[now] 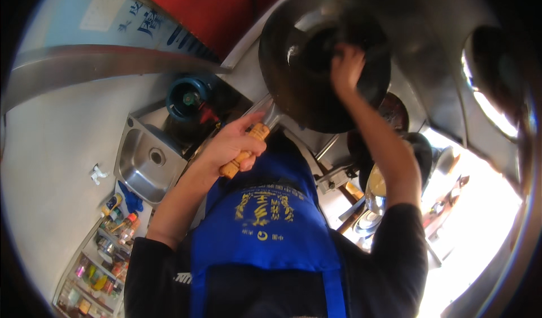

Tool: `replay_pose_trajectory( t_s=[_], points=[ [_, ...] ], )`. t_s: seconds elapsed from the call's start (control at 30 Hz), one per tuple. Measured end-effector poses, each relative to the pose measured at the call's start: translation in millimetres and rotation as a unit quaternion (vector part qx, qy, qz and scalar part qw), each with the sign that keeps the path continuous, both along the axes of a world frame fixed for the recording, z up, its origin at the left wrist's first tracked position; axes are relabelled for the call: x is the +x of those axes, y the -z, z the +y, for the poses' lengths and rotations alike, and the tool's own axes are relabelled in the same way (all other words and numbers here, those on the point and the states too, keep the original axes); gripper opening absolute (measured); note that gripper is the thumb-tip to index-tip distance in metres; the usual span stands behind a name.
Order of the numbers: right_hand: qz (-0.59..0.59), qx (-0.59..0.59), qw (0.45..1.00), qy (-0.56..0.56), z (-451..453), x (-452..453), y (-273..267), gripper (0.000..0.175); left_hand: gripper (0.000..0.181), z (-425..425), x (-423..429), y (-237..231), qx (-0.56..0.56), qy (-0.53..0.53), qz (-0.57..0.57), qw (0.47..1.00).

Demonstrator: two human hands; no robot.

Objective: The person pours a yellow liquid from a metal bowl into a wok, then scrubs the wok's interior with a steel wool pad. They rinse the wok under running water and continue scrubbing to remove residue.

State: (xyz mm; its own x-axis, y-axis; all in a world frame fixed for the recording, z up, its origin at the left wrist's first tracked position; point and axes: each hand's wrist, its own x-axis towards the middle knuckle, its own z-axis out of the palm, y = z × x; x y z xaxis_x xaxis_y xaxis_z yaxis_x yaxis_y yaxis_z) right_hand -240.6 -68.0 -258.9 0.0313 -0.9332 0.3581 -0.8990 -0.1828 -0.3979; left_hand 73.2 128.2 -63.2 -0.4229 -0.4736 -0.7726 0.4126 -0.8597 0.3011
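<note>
A large dark wok (296, 85) is held tilted above the stove area, its inside facing the camera. My left hand (237, 144) is closed around its wooden handle (230, 167), the metal neck running up to the rim. My right hand (348, 66) reaches over the inside of the wok, near its middle; it is blurred, and whether it touches the surface or holds something cannot be told. I wear a blue apron (271, 250) with yellow writing over a black short-sleeved top.
To the left are a steel sink (146, 165), a white tap (98, 174), a blue gas cylinder (188, 98) and a shelf with bottles (91, 271). Bowls and dishes (368, 222) stand to the right. A red panel (220, 8) rises beyond the wok.
</note>
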Motion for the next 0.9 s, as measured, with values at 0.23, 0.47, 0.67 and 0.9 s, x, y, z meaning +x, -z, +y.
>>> replay_pose_trajectory(
  t_s=[0.23, 0.47, 0.67, 0.9],
  points=[
    [-0.172, -0.055, 0.977, -0.110, -58, 95, -54, 0.033, 0.090, 4, -3, -2, 0.002, -0.005, -0.002, 1.000],
    [-0.001, 0.155, 0.987, -0.046, 60, 14, -11, 0.049, 0.091, -1, 0, 1, -0.005, -0.009, 0.012, 1.000],
    [-0.126, -0.027, 0.987, -0.094, -54, 72, -39, 0.038, 0.092, 3, -6, -5, -0.002, 0.012, -0.021, 1.000],
    [0.079, 0.108, 0.989, -0.068, 47, -29, -41, 0.044, 0.088, 9, -3, 7, -0.016, -0.008, 0.004, 1.000]
  ],
)
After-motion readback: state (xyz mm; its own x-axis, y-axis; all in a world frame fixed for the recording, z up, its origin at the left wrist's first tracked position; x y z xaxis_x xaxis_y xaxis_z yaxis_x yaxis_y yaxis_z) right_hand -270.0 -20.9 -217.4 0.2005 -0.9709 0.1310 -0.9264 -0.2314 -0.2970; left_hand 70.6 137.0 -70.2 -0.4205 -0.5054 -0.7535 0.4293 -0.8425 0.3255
